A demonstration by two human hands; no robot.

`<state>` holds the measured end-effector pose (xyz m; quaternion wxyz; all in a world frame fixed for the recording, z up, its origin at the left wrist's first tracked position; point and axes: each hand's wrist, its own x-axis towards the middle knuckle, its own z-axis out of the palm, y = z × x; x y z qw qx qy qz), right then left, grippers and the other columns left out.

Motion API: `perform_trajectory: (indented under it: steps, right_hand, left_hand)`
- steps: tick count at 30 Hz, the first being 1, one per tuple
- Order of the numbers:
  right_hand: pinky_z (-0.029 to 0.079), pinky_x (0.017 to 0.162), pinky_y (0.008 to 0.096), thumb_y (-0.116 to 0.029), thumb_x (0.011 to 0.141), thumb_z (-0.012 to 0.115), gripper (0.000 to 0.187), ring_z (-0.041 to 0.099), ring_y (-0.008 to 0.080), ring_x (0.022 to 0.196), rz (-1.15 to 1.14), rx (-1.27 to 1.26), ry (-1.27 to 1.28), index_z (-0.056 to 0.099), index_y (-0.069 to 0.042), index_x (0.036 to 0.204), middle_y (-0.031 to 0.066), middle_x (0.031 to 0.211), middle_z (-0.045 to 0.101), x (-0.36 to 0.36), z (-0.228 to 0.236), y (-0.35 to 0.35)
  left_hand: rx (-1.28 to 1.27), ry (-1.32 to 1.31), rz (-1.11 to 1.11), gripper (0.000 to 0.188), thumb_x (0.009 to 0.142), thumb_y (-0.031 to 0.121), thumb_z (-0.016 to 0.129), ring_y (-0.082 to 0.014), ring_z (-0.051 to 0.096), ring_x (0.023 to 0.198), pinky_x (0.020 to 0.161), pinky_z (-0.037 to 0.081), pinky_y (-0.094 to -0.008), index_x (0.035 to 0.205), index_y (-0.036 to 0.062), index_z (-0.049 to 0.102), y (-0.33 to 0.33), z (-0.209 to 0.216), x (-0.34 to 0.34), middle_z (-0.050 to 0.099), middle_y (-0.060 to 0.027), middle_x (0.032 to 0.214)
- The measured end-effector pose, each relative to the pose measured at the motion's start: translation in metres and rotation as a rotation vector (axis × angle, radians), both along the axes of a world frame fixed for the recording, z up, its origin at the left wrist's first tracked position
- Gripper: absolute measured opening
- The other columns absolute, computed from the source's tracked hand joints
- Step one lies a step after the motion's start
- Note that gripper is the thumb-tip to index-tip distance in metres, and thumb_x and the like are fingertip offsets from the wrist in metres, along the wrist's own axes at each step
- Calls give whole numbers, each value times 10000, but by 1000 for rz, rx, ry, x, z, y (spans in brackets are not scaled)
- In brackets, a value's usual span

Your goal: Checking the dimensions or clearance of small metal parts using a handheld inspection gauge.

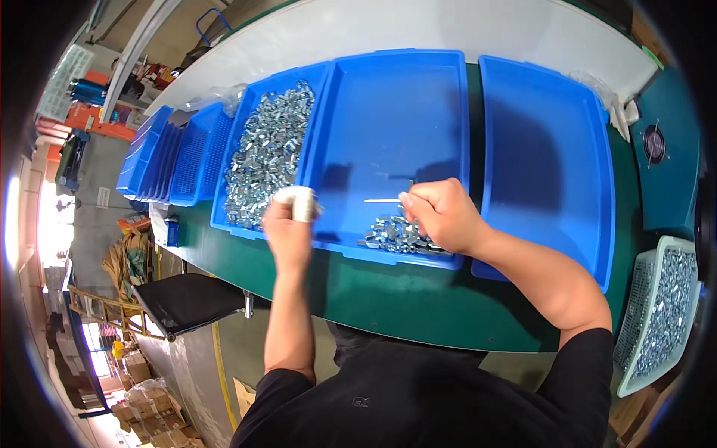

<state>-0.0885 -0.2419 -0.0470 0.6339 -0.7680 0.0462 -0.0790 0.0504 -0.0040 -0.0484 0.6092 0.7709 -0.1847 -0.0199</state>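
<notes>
Head view: your right hand [447, 215] is closed, thumb and fingers pinching a thin rod [382, 200] above the middle tray [396, 104], toward its near right corner. The rod points left from your fingertips, its long axis running across the tray, roughly in line with the near edge of the bench [358, 302]. Just below the rod and partly behind your hand, a small pile of metal pieces [396, 234] lies in that tray along its near edge, the pieces pointing many ways. Your left hand [287, 231], white covering [302, 204] on its fingers, is near the side where the middle tray meets the left tray [218, 213]; it is blurred, so you cannot tell whether it grips anything. More metal parts [270, 138] fill the left tray, from far edge to near.
</notes>
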Motion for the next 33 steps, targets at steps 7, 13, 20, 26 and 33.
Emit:
perform_trajectory:
  steps: [7,13,20,26,33]
  right_hand:
    - [398,493,273,-186,1011,559,360,536,82,508,36,43,23,613,3,709,27,553,541,1,-1,1]
    - [367,493,311,-188,996,571,355,464,108,494,-6,65,25,626,2,702,55,527,518,1,-8,3]
    - [338,487,349,-189,977,592,338,394,139,471,-34,131,-13,650,1,704,93,486,484,1,-6,5]
    - [355,498,351,-194,981,587,343,432,151,481,-28,95,22,647,9,711,105,530,528,1,-7,2]
    - [363,495,383,-193,966,598,342,455,236,459,6,36,0,625,-2,684,136,529,530,0,-5,3]
  left_hand:
    - [448,-486,-35,275,888,105,738,-186,658,838,736,527,-318,1147,34,678,6,4,15,702,-101,1067]
    - [635,-292,-623,248,777,11,732,-382,624,899,790,505,-430,1022,4,689,-47,9,-27,645,-181,938]
    - [604,-124,-636,167,757,-81,629,-410,599,870,755,487,-452,912,-32,666,-52,1,-26,615,-199,897]
    - [310,15,-485,99,906,-7,641,-238,645,776,728,512,-351,996,-18,603,-50,-6,-30,666,-130,887]
    - [-164,293,-462,128,951,-41,599,-141,654,858,807,536,-276,1066,12,618,-32,-9,-26,693,-88,992]
